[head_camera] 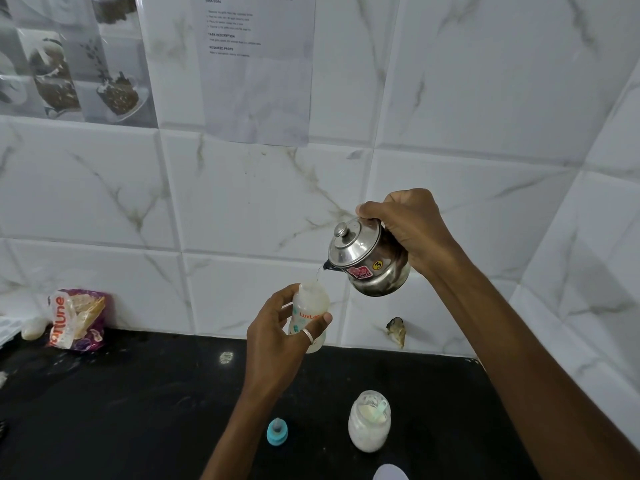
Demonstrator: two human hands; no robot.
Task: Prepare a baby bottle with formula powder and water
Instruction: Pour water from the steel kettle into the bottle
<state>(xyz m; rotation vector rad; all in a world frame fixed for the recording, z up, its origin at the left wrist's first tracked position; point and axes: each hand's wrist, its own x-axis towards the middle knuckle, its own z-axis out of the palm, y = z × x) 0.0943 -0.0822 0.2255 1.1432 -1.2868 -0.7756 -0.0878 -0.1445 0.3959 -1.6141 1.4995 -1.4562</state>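
Wall tiles (450, 98): white, grey-brown marble veining. Countertop (138, 410): black. Pot (369, 251): polished silver steel, carrying a red sticker (360, 273) and a yellow round sticker (377, 264). Baby bottle (310, 303): translucent white, orange lettering, teal prints. Teat cap (277, 432): blue-teal. Jar (369, 427): clear, white powder (367, 439), pale green scoop (380, 410). Packet (78, 318): purple and white, orange lettering.

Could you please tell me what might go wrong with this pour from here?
The bottle is held in the air by the left hand, and its mouth is narrow, so the thin stream from the pot could miss. The tilted pot's lid might slip off. Splashes could reach the open jar nearby.
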